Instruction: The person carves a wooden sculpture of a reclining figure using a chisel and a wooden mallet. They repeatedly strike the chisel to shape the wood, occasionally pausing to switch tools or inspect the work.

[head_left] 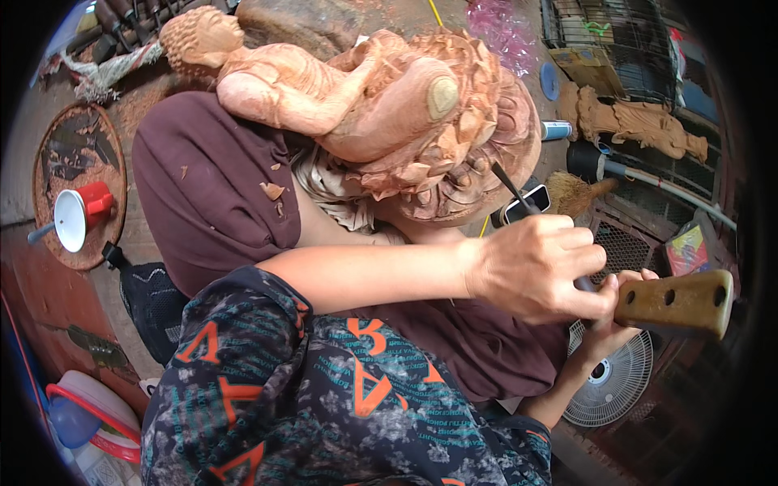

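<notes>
A carved wooden statue (292,89) of a seated figure with a curly head and petalled base lies on its side across my lap. My left hand (539,267) is closed round the dark shaft of a chisel (510,185), whose tip is near the statue's round base (519,138). Right beside it, partly hidden, my right hand (604,328) wraps round a brown wooden handle (674,304) with dark round holes. Whether this handle belongs to the chisel or to a separate tool, I cannot tell. Wood chips (273,191) lie on my trouser leg.
Several carving tools (121,24) lie at the far left. A round tray (49,146) holds a white-and-red cup (73,219). To the right are another carving (640,121), a straw brush (574,193), a phone-like device (527,204), a wire cage (608,24) and a fan (620,389).
</notes>
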Demonstrator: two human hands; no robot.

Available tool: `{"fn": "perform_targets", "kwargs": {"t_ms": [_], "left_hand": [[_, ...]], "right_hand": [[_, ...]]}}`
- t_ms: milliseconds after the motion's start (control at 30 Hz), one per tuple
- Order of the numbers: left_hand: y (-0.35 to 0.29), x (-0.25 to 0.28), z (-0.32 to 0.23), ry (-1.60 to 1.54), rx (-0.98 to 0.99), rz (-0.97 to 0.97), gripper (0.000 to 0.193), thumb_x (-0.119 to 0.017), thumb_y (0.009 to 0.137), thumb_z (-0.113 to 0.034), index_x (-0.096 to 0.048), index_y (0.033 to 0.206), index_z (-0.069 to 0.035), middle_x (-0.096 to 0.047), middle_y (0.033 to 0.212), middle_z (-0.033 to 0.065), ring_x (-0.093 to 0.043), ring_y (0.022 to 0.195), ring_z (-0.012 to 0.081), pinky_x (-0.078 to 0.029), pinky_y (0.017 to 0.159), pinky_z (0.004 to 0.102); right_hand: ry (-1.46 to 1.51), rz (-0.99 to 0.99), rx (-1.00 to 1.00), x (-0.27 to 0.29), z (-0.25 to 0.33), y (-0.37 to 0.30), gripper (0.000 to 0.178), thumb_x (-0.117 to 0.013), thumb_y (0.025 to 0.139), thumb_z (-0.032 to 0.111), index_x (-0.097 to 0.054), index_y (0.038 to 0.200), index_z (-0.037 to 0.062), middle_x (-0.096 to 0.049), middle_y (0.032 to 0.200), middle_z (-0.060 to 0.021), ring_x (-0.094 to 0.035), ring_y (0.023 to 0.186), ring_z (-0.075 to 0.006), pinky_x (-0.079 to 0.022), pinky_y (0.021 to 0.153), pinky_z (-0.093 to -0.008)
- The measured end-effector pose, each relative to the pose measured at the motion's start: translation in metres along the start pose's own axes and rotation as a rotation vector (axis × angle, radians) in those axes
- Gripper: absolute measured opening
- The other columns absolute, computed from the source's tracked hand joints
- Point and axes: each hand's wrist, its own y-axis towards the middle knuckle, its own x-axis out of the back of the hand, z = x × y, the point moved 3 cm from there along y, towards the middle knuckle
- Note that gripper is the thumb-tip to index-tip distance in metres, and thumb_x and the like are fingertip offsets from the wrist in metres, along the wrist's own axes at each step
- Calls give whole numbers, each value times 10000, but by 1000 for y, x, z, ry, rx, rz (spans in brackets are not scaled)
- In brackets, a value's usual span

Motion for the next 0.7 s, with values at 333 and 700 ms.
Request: {"fn": "perform_targets", "kwargs": {"t_ms": [333,700], "left_hand": [[-11,-4,-3,249,355,424,122,-627,760,-237,-555,800,-147,-481,612,15,-591,524,162,-473,464,323],[0,9,0,22,230,235,262,-731,774,-285,-542,676,-132,-440,550,-14,-520,465,157,-391,411,300]], "right_hand": [[0,146,35,0,-12,-3,435,-658,871,-7,-444,1248,8,-532,916,-48,-497,850,-114,-405,831,-248],[21,141,94,0,-15,-8,430,-623,857,-67,-439,1241,-5,-518,891,-56,-486,801,-119,-415,763,-257]]}}
